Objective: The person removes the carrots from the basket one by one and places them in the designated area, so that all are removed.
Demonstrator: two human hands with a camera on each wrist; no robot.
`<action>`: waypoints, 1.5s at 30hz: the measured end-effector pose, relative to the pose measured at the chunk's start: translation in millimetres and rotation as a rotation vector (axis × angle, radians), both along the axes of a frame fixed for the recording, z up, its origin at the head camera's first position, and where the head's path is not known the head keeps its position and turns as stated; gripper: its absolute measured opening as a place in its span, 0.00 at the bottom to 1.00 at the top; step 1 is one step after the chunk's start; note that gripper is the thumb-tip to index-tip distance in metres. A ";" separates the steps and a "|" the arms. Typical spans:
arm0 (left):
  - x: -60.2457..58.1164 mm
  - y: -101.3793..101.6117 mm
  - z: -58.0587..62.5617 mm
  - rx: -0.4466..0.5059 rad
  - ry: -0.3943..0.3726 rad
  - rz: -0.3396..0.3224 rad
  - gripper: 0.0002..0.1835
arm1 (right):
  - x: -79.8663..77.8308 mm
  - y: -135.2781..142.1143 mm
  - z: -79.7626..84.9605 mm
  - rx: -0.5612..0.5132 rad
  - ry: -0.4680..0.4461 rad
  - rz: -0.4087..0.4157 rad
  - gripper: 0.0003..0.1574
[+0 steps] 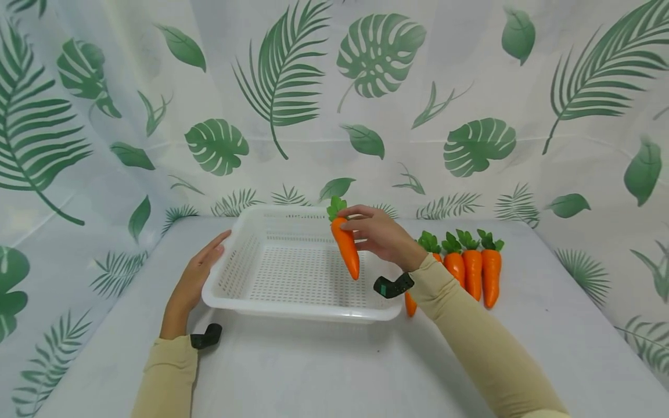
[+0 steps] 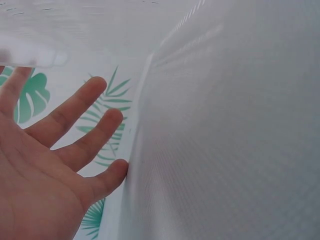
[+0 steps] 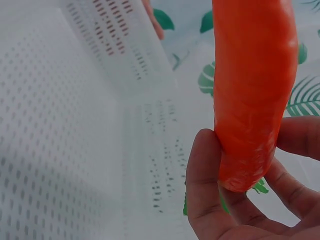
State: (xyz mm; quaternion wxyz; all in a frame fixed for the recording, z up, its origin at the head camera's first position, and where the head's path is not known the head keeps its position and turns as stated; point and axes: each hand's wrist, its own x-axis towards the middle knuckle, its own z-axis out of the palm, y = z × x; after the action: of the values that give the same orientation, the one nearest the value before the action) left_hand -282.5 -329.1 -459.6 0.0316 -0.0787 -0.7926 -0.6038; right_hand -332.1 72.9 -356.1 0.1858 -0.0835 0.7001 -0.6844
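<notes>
A white perforated plastic basket [image 1: 308,310] stands on the table. Over its right half, my right hand [image 1: 378,232] pinches an orange carrot [image 1: 347,249] near its leafy green top, and the tip hangs down. In the right wrist view the thumb and fingers grip the thick end of the carrot [image 3: 255,90]. My left hand [image 1: 198,270] lies along the basket's left side. In the left wrist view its fingers [image 2: 82,142] are fairly straight and spread beside the basket wall.
Several more carrots [image 1: 473,273] lie in a row right of the basket, leaves toward the back; the right forearm partly hides some. One carrot tip [image 1: 410,304] shows by the basket's right edge. A leaf-patterned white cloth [image 1: 313,139] hangs behind the table [image 1: 292,371].
</notes>
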 end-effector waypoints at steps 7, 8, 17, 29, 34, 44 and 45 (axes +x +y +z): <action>0.5 -0.4 0.6 0.007 0.006 -0.002 0.33 | 5.1 19.1 3.9 0.000 0.006 -0.010 0.27; 0.7 -0.3 0.8 0.006 0.007 -0.003 0.33 | 5.8 22.2 4.3 -0.003 0.009 -0.013 0.27; 2.4 -2.0 2.6 -0.005 0.006 0.000 0.34 | 14.5 54.0 4.1 -0.047 0.048 -0.041 0.28; 4.4 -1.7 2.6 -0.013 -0.008 0.018 0.34 | 26.9 95.8 -3.9 -0.068 0.036 -0.095 0.27; 3.1 -0.8 0.7 0.001 0.004 0.008 0.34 | 33.8 113.3 -5.2 -0.070 0.037 -0.117 0.24; 2.5 1.9 -0.5 0.028 0.011 -0.011 0.34 | 47.6 155.2 -13.1 -0.122 0.044 -0.171 0.21; 2.6 1.9 -0.6 0.030 0.011 -0.011 0.34 | 48.3 159.0 -14.0 -0.121 0.040 -0.179 0.20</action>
State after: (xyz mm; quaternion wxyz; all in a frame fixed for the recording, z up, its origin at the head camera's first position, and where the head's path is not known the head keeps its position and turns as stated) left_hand -280.0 -327.1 -460.2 0.0340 -0.0858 -0.7829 -0.6152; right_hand -283.8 232.0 -370.2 0.1047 -0.0455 0.6656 -0.7375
